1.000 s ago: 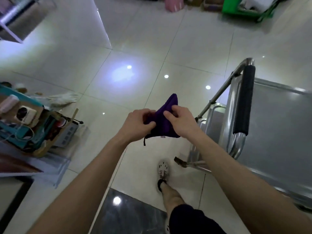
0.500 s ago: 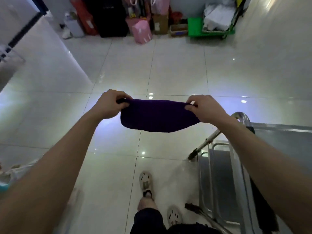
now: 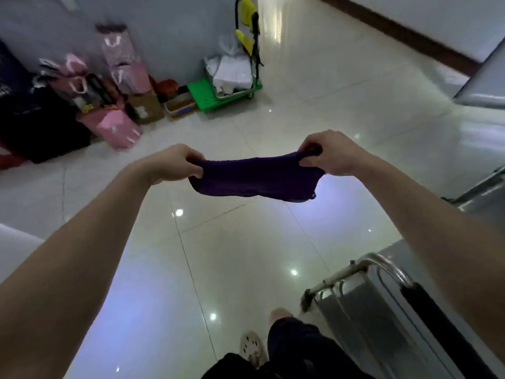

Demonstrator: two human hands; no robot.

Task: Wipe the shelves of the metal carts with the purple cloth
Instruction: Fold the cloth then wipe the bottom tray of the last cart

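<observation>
Head view: a second ago the purple cloth (image 3: 254,177) was bunched between two hands held close together. Half a second ago it was already pulled out wide, and it is still stretched the same way now. The view has swung since then, so the metal cart (image 3: 363,318) that sat just under the right wrist now lies lower, well below the right forearm. Both arms reach forward, almost straight, up and to the left of the cart. The left hand (image 3: 175,164) is turned knuckles-up, with its fingers curled under and its thumb pinching the cloth's left end. The right hand (image 3: 330,154), the one nearer the cart, has fingers and thumb bunched tight around the right end, which is gathered into a small knot in its grip. The cloth hangs in the air above the glossy tiled floor (image 3: 246,255), well apart from the cart and touching nothing but the two hands. Its long axis runs side to side between the hands. The taut top edge is close to level and rises slightly toward the right hand, and the rest sags below it in a shallow belly, deepest at the corner nearest the cart. The cart's black-padded handle (image 3: 426,305) slants across its near end. A pale shoe (image 3: 251,348) stands on the floor left of the cart. Far beyond the cart, against the wall, are a green trolley (image 3: 218,95) and pink bags (image 3: 120,129).
</observation>
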